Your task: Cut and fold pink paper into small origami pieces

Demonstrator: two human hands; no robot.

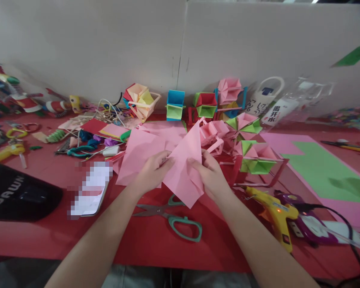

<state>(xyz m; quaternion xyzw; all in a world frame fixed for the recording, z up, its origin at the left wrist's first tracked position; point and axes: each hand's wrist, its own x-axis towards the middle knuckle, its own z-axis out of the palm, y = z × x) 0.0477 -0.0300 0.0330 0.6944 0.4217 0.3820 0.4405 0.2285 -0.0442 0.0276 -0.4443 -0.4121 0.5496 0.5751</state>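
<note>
A red table [156, 244] carries green-handled scissors [174, 218], a yellow glue gun [276, 214] and a phone [90, 192].

At the centre of the frame, the folded paper [184, 168] was between the left hand [151, 173] and the right hand [211, 178], above the bench [156, 244]. The scissors [171, 218] lay just below it. The phone [90, 188] was at the left, the glue gun [276, 212] at the lower right. The paper boxes [204, 105] stood behind, along the wall [108, 48].

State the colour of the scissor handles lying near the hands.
Teal green; the scissors show best in the head view, on the red table.
</note>
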